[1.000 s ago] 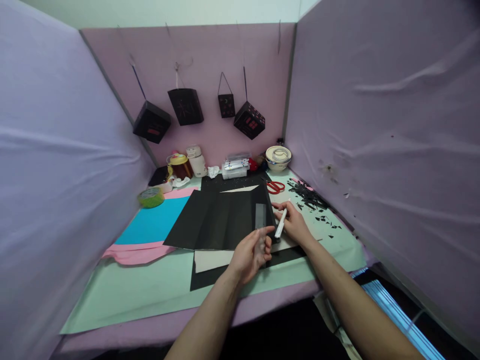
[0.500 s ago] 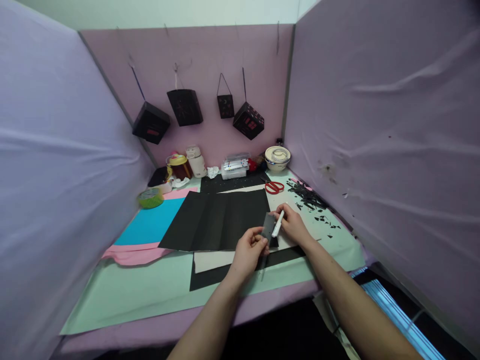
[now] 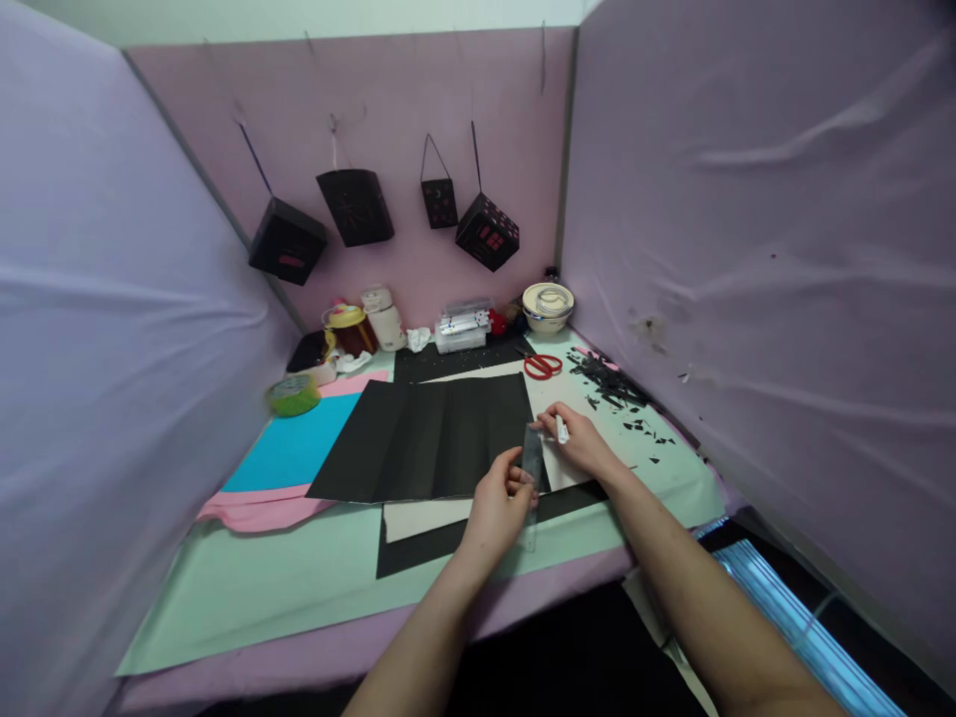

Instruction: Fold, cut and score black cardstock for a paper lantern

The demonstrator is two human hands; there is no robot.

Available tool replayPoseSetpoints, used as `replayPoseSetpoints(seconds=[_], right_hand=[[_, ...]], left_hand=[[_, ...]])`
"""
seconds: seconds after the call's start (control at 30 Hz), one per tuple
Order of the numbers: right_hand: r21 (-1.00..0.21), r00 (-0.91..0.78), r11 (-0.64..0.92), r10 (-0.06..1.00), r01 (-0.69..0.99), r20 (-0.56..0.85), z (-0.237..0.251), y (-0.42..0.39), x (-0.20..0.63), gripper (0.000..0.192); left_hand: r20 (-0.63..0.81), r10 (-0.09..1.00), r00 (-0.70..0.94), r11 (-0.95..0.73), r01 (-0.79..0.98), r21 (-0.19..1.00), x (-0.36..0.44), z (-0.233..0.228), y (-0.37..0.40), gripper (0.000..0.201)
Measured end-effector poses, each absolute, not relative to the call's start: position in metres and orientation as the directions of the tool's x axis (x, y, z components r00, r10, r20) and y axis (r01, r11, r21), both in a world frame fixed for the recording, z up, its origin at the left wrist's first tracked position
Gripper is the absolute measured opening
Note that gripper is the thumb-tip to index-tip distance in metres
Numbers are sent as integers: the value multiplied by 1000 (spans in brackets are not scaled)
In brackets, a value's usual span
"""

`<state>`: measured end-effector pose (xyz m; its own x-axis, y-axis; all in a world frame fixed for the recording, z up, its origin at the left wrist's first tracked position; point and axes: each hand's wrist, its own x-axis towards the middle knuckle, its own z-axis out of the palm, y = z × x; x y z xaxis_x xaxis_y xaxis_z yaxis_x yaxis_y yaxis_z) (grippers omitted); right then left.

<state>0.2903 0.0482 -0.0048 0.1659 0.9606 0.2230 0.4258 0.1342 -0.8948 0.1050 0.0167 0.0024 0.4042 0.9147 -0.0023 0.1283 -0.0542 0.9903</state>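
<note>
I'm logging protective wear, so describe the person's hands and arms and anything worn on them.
The left hand and right hand wear no gloves; both forearms are bare, with no sleeve, watch or bracelet showing. Small rings cannot be ruled out.

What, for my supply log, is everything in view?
folded sheet: 1, black, centre
paper layers: uncounted, pale and black, beneath it
ruler: 1, clear, right of centre
pen-like tool: 1, white, beside ruler
scissors: 1, red-handled, right
scraps: many, mostly black, right
blue sheet: 1, blue, left
pink paper: uncounted, pink, beside blue sheet
tape roll: 1, green, left
hanging boxes: 4, black, back
jar: 1, brown, back left
bottle: 1, white, beside jar
plastic case: 1, clear, back
lidded bowl: 1, cream, back right
table cover: 1, green, underneath
walls: 3, purplish, around
left hand: 1, bare, holding ruler
right hand: 1, bare, holding tool
</note>
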Motion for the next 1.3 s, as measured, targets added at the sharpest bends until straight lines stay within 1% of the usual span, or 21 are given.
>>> replayPoseSetpoints(seconds=[0.13, 0.23, 0.37, 0.5, 0.6, 0.73, 0.83, 1.07, 1.13, 1.23, 1.3], right_hand=[[-894, 147, 140, 964, 426, 221, -2, 47, 290, 23], [-855, 109, 176, 959, 488, 260, 0, 45, 289, 22], [-800, 110, 162, 956, 578, 273, -2, 47, 289, 23], [-775, 122, 147, 953, 614, 278, -7, 50, 290, 23], [-783, 140, 138, 951, 606, 276, -8, 51, 290, 23], [-799, 141, 137, 954, 586, 266, -7, 51, 291, 25], [-795, 137, 135, 955, 592, 264, -8, 51, 292, 27], [-783, 128, 132, 957, 608, 262, -7, 50, 291, 28], [-784, 127, 129, 958, 608, 256, -6, 50, 291, 27], [-801, 118, 123, 965, 586, 234, -4, 49, 291, 22], [-818, 105, 122, 970, 562, 217, -4, 48, 291, 18]], left_hand=[[93, 921, 378, -194, 238, 952, 106, 10, 10, 42], [143, 924, 354, -257, 303, 918, 105, 12, 12, 38], [137, 951, 278, -232, 345, 909, 100, 12, 23, 36], [141, 963, 228, -223, 388, 894, 96, 14, 28, 35], [136, 958, 252, -229, 394, 890, 94, 13, 25, 35], [81, 942, 327, -210, 384, 899, 90, 9, 17, 38], [79, 932, 354, -235, 424, 875, 90, 10, 13, 39], [126, 931, 343, -305, 537, 787, 103, 16, 6, 38], [130, 924, 360, -332, 584, 741, 106, 18, 5, 39], [99, 917, 385, -360, 697, 620, 107, 23, 3, 42], [32, 915, 403, -362, 782, 508, 107, 28, 4, 44]])
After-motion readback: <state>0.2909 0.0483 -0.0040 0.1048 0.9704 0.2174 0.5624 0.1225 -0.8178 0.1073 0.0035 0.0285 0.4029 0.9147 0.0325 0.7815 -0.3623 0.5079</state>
